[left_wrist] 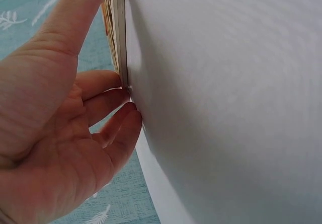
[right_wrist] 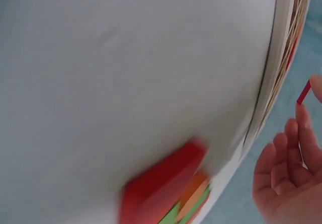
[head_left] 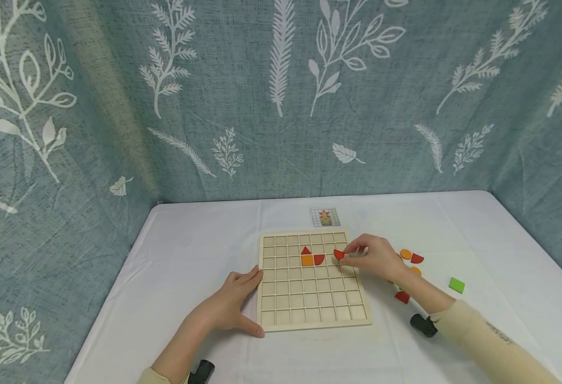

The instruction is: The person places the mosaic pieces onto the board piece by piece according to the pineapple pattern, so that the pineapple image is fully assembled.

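A pale wooden grid board (head_left: 283,290) lies on the table. On it a red triangle (head_left: 306,250) sits above an orange square (head_left: 307,260), with a red quarter-circle (head_left: 319,260) to the square's right. My right hand (head_left: 374,257) pinches another red quarter-circle (head_left: 339,255) between thumb and fingertip over the board's upper right; the right wrist view shows this piece edge-on. With fingers and thumb spread, my left hand (head_left: 232,298) rests against the board's left side, thumb at the near corner. The left wrist view shows its fingertips (left_wrist: 132,110) right at the board's edge.
Behind the board lies a small card (head_left: 325,217) with a coloured pattern. Right of the board, partly behind my right forearm, are loose pieces: an orange circle (head_left: 405,254), red pieces (head_left: 402,296) and a green rectangle (head_left: 457,285). A patterned curtain (head_left: 261,149) stands behind the table.
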Available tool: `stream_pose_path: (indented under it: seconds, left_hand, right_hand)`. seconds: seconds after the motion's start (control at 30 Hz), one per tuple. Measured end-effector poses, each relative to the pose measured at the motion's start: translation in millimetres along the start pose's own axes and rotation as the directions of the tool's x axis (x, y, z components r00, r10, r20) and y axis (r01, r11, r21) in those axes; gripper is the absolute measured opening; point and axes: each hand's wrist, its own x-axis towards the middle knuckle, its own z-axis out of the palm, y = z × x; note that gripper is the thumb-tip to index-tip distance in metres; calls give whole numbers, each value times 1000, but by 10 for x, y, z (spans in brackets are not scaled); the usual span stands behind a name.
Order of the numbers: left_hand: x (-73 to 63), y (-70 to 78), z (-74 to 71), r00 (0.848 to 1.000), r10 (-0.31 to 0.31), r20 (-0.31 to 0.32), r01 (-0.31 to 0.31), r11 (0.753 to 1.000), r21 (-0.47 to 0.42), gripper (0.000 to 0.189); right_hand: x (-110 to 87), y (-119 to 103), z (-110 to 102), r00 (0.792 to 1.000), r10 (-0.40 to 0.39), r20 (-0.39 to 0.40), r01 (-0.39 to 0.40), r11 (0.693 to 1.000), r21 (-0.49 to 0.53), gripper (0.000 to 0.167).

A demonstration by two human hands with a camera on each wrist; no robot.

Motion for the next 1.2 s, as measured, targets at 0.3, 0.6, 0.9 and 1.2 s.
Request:
stream_pose_path:
  seconds: [0.3, 0.6, 0.9, 1.2]
  left_hand:
    - [1, -13, 18, 1000, 12, -3, -12, 1000, -4, 121]
    - [-10, -16, 26, 1000, 18, -10, -18, 1000, -6, 121]
    - [-10, -25, 37, 999, 29, -19, -29, 1000, -6, 121]
    - [-17, -23, 28, 999, 41, -21, -41, 999, -2, 121]
  right_hand:
    - [156, -258, 282, 996, -87, 25, 86, 996, 28, 18]
    - [291, -475, 490, 991, -103, 88, 104, 995, 2, 17]
    - [390, -609, 570, 981, -117, 151, 133, 987, -95, 18]
    - [426, -617, 617, 982, -125, 141, 149, 975, -168, 19]
